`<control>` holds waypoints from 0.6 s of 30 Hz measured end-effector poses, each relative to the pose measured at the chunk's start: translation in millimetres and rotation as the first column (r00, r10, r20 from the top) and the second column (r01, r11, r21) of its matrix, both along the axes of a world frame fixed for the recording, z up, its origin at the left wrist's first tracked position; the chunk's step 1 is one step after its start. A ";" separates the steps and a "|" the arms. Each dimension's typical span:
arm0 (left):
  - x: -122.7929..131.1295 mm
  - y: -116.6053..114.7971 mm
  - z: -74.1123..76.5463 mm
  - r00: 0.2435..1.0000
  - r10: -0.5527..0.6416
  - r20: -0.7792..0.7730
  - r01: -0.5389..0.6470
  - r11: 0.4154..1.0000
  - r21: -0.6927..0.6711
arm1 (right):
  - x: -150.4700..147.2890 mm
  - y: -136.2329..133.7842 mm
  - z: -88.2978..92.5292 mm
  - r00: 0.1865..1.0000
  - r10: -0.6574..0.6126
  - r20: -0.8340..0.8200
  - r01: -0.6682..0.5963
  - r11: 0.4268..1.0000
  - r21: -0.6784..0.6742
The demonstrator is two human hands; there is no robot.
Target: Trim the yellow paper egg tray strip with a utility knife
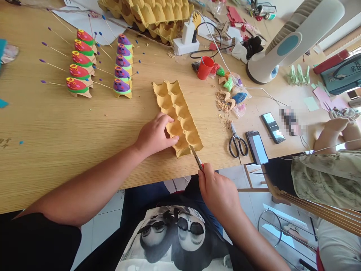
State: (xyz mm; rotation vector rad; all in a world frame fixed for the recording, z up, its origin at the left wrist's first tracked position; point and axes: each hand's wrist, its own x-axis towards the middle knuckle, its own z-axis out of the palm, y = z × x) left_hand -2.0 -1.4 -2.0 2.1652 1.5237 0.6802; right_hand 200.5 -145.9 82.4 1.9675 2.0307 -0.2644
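Note:
A yellow egg carton piece [186, 113], two cups wide, lies on the wooden table in front of me. My left hand [155, 133] rests on its left side, thumb and fingers spread apart and gripping the cups' rim. A utility knife [196, 157] with a bit of red on it is held in my right hand [218, 190], its fingers closed round the handle. The blade's tip touches the carton's near end, between the last two cups.
Painted carton figures in red [80, 58] and purple [123, 69] stand at the left. A red cup [205, 67], black-handled scissors [238, 145], phones [257, 146] and a white fan [270, 56] are to the right. Egg trays [158, 15] lie behind. Another person's arm [329, 133] rests at the far right.

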 end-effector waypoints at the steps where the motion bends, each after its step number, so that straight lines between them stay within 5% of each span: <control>1: 0.0 -0.1 0.3 1.000 0.000 0.000 0.000 1.000 0.001 | 0.9 -0.8 -0.5 1.000 0.003 0.005 -0.003 1.000 0.003; 18: 0.6 -0.1 -0.3 1.000 0.011 -0.014 -0.011 1.000 0.002 | -18.0 5.6 0.4 0.965 0.105 0.241 -0.121 0.991 0.052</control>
